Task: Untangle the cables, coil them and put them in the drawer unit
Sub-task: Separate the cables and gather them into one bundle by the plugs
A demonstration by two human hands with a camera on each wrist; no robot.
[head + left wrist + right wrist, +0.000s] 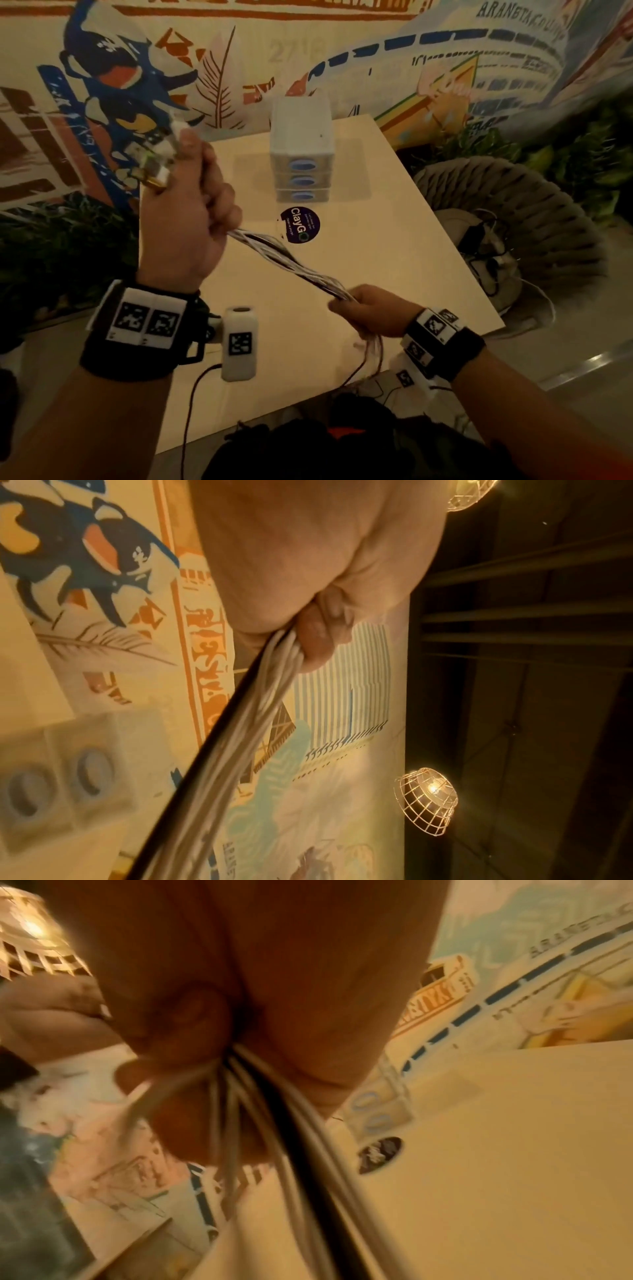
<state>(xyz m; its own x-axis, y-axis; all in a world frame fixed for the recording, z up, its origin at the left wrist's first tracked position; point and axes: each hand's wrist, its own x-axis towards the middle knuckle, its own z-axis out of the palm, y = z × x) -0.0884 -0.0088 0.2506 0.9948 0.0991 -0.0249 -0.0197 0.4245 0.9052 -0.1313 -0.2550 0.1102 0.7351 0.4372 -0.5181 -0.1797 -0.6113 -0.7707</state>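
While the left hand [186, 219] is raised above the tabletop [394, 246], its fingers are clenched round one end of a bundle of cables [291, 262], with plugs [156, 156] sticking up past the thumb. The bundle, white strands twisted with a dark one, runs down to the right hand [373, 310], whose grip is also clenched round it; loose ends hang below that fist. The drawer unit [301, 149] stands at the far side of the tabletop, all three drawers pushed in, a round sticker [300, 225] just in front of it.

From the left wrist, curled fingers [316, 637] pinch the white and black strands, which run down and away.

From the right wrist, the blurred fist holds the strands, fanning out beneath it.
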